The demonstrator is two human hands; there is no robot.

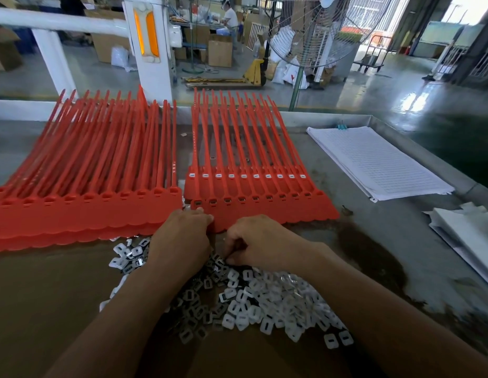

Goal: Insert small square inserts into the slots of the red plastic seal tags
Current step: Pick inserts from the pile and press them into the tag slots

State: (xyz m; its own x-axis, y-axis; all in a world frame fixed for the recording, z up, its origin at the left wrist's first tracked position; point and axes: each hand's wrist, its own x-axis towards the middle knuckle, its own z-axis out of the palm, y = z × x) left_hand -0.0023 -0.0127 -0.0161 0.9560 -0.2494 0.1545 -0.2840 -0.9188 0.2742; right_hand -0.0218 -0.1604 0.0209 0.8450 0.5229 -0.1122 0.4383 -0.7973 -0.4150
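Surface [373, 241]: grey, stained.
Tags [264, 211]: two red sheets at 12 o'clock of both hands. Right sheet's far slot row is filled white; near row looks unfilled.
Inserts [264, 304]: heaped at 6 o'clock, under the wrists.
Step, likely: picking an insert.
Left hand [182, 236]: fingers curled over the tags' near edge.
Right hand [253, 241]: fingers curled into the heap; a pinch, cannot tell.
Next: seat one insert squarely in a near-row slot.
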